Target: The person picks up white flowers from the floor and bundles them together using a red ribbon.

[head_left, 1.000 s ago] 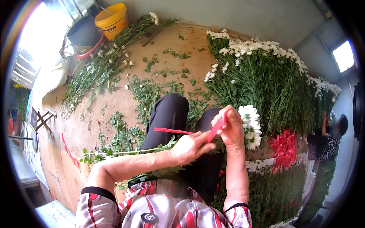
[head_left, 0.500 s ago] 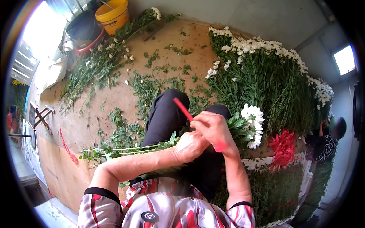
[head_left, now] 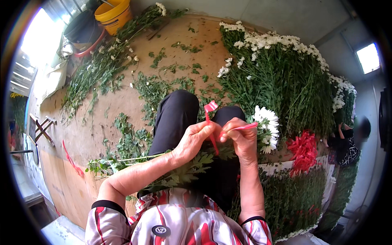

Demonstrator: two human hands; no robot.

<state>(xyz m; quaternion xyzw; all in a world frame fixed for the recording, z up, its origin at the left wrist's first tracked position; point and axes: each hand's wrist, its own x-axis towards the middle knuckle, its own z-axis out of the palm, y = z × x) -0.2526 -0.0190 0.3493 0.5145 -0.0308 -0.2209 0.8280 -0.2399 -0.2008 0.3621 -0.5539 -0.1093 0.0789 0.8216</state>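
A bunch of white chrysanthemums (head_left: 267, 127) lies across my lap, its blooms to the right and its leafy stems (head_left: 118, 162) reaching out to the left under my forearm. Over the stems, my left hand (head_left: 195, 139) is closed with thumb and fingers pinching a red ribbon (head_left: 210, 107), whose end sticks up from the grip. Close beside it, my right hand (head_left: 240, 141) also pinches red ribbon; a strip of it points right from the fingers. A red length hangs between the two hands. How the ribbon passes round the stems is hidden.
A big heap of white chrysanthemums (head_left: 277, 81) lies at the right, with a tangle of red ribbons (head_left: 303, 149) nearer me. Loose stems and leaves litter the floor. Buckets (head_left: 114, 16) stand far left, a folding stool (head_left: 41, 130) at left. Another person (head_left: 347, 143) works at far right.
My hands have drawn slightly apart. The right hand has moved right and down, and the ribbon now shows ends at both hands instead of one strip pointing up left.
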